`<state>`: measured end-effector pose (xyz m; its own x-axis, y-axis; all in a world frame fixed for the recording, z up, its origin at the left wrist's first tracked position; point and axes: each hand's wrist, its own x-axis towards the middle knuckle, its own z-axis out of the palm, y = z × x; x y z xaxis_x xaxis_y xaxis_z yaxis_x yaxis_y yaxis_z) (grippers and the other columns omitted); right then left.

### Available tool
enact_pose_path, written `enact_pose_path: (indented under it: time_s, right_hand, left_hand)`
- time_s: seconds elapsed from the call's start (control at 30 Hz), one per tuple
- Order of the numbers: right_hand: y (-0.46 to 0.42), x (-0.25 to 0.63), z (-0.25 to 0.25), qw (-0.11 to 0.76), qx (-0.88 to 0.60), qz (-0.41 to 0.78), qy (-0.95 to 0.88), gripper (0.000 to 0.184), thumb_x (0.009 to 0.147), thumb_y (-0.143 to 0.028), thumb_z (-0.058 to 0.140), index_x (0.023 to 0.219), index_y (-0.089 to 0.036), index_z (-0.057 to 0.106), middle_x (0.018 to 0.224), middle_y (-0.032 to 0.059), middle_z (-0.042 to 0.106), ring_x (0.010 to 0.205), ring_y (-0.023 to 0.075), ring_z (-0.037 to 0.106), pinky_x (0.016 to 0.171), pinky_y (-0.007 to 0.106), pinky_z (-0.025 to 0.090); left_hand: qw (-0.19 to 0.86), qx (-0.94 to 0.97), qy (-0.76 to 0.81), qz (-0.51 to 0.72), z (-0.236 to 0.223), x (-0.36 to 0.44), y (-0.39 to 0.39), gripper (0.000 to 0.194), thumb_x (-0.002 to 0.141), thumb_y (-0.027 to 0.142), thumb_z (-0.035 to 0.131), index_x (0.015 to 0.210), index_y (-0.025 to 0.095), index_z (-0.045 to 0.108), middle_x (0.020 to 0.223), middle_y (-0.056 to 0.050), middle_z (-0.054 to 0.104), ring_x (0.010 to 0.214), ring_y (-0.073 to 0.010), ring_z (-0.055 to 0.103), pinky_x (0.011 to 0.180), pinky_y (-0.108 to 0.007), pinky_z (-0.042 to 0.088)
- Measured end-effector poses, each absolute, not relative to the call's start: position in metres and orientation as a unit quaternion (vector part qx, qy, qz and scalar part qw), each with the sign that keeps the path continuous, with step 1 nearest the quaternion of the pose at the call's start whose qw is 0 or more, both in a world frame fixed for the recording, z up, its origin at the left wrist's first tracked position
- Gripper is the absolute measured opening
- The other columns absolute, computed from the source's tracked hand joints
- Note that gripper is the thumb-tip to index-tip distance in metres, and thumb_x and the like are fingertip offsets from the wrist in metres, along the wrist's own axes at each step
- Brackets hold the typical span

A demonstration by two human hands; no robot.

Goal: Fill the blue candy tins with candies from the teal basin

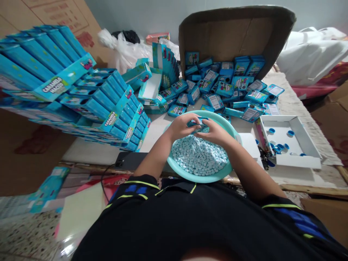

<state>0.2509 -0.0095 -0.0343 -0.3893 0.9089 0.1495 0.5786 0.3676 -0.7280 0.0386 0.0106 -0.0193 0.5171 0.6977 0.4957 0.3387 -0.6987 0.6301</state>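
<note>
My left hand (183, 127) and my right hand (213, 132) meet over the far part of a turquoise bowl (195, 178). Between them is a small blue candy box (200, 121), with the fingers of both hands closed round it. Pale blue candies (199, 156) fill much of the bowl below and are heaped toward its middle. Part of the held box is hidden by my fingers, so its opening cannot be made out.
Many blue candy boxes (214, 85) lie piled before an upright cardboard box (236, 40). Filled display trays (108, 105) are stacked at left. At right, a white open box (293, 136) holds several blue caps (278, 148). A dark flat device (136, 160) lies by the table edge.
</note>
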Motion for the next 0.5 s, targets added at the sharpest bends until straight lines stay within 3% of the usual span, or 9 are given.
enact_pose_path:
  time_s: [0.13,0.27,0.37,0.43,0.5]
  right_hand:
    - [-0.0089,0.2517,-0.0332,0.410,-0.468,0.278,-0.732,0.038,0.085,-0.047,0.077,0.113,-0.025,0.063,0.120,0.0118,0.067,0.112,0.0314,0.067,0.095,0.048,0.059]
    - [-0.0082,0.2539,-0.0352,0.458,-0.477,0.280,-0.696,0.062,0.080,-0.045,0.080,0.133,-0.027,0.053,0.140,0.0144,0.063,0.115,0.0313,0.068,0.095,0.049,0.059]
    - [-0.0062,0.2514,-0.0357,0.438,-0.439,0.312,-0.720,0.053,0.083,-0.048,0.078,0.127,-0.028,0.057,0.126,0.0105,0.071,0.112,0.0314,0.070,0.096,0.049,0.059]
    - [-0.0045,0.2496,-0.0331,0.443,-0.442,0.300,-0.720,0.044,0.084,-0.047,0.078,0.120,-0.028,0.060,0.111,0.0070,0.074,0.106,0.0306,0.071,0.095,0.049,0.059]
    - [-0.0044,0.2540,-0.0272,0.484,-0.473,0.237,-0.697,0.043,0.084,-0.046,0.078,0.119,-0.027,0.061,0.111,0.0073,0.072,0.106,0.0311,0.070,0.097,0.050,0.059]
  left_hand:
    - [0.236,0.806,0.341,0.421,-0.0192,0.0371,0.0117,0.013,0.094,0.033,0.074,0.097,0.021,0.070,0.110,-0.009,0.078,0.115,-0.0268,0.074,0.101,-0.041,0.057]
    - [0.237,0.797,0.357,0.425,-0.0213,0.0349,0.0110,0.021,0.095,0.042,0.075,0.097,0.021,0.070,0.119,-0.011,0.077,0.117,-0.0271,0.072,0.103,-0.043,0.057]
    - [0.261,0.801,0.326,0.429,-0.0236,0.0362,0.0113,0.031,0.096,0.051,0.074,0.099,0.021,0.069,0.125,-0.013,0.076,0.123,-0.0285,0.071,0.109,-0.046,0.055]
    - [0.289,0.785,0.313,0.449,-0.0250,0.0374,0.0133,0.038,0.096,0.056,0.074,0.113,0.023,0.066,0.131,-0.014,0.073,0.127,-0.0278,0.070,0.111,-0.045,0.055]
    - [0.311,0.762,0.317,0.472,-0.0262,0.0376,0.0166,0.058,0.091,0.061,0.078,0.133,0.028,0.058,0.141,-0.015,0.069,0.132,-0.0275,0.067,0.111,-0.045,0.055]
